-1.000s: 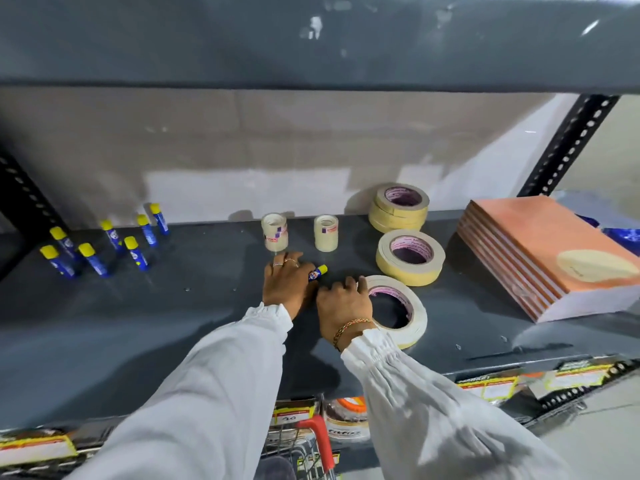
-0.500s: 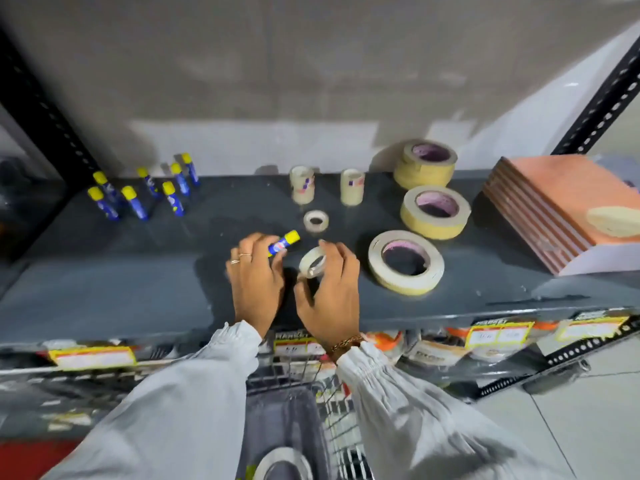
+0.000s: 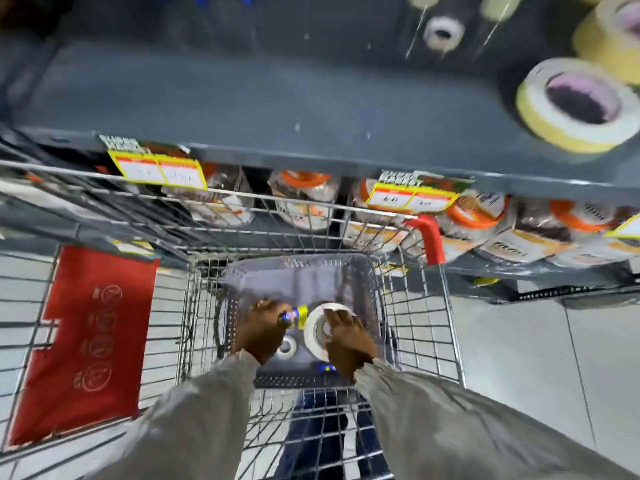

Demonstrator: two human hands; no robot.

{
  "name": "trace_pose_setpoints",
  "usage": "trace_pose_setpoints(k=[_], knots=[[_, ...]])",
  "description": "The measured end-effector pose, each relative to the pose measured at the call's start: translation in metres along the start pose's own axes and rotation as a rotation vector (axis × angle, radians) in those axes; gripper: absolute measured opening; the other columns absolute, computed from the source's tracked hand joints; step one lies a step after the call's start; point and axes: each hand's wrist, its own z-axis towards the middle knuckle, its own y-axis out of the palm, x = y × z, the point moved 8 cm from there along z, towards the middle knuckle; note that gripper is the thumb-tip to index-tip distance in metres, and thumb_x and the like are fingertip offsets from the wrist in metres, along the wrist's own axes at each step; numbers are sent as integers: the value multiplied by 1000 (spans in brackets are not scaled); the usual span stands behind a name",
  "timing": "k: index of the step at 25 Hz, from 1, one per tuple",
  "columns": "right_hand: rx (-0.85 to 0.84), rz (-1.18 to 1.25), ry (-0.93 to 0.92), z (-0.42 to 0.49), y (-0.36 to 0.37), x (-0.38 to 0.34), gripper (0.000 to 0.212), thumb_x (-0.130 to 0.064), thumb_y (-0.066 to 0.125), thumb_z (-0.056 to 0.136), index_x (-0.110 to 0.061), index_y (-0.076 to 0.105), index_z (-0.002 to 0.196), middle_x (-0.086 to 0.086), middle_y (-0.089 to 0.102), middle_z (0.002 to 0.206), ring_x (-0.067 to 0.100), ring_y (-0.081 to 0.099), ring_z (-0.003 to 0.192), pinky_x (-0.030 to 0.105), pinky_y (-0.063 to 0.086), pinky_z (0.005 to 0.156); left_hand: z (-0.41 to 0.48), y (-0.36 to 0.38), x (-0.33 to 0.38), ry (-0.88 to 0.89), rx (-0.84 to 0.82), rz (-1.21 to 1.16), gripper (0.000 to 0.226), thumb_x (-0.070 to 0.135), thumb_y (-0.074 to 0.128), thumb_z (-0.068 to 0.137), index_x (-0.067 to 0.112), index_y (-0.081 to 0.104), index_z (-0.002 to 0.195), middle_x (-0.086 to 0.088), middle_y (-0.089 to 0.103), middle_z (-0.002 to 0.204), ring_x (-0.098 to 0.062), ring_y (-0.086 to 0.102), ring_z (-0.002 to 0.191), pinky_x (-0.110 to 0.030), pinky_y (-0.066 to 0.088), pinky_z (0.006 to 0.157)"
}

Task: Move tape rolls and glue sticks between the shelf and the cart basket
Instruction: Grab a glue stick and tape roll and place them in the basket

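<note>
- Reaching down into the grey basket [image 3: 360,271] inside the cart [image 3: 446,306], both hands hang low over its floor, likely so each item can be set down rather than dropped
- Left hand [image 3: 258,332]: fingers curled tight on a glue stick [image 3: 294,314], yellow cap pointing right
- Right hand [image 3: 348,341]: fingers wrapped round a white tape roll [image 3: 317,327] held on edge
- A smaller tape roll [image 3: 286,347] already lies on the basket floor between the hands

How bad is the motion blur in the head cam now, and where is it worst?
Head view: heavy streaking at the top, where the big tape roll and small roll on the shelf smear; price tags unreadable. Centre is sharper: left hand with glue stick, right hand on a white tape roll stay legible. Wide-angle bowing bends the cart wires.
</note>
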Motion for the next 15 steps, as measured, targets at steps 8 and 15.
trace_pose_setpoints(k=[8, 15], knots=[[-259, -32, 70, 0, 45, 24, 39, -16, 47, 98, -9, 43, 136, 19, 52, 137, 31, 50, 126, 36, 40, 105, -43, 113, -39, -128, -544, 250, 41, 24, 56, 86, 23, 54, 127, -6, 57, 134, -27, 51, 124, -37, 41, 105], [436, -23, -222, -21, -134, -39, 36, 0, 57, 78, -1, 60, 114, 20, 61, 117, 34, 56, 108, 43, 48, 91, -6, -85, 62, 223, 349, 197, 39, 13, 39, 79, 7, 68, 103, -18, 72, 102, -34, 69, 87, -45, 56, 77]])
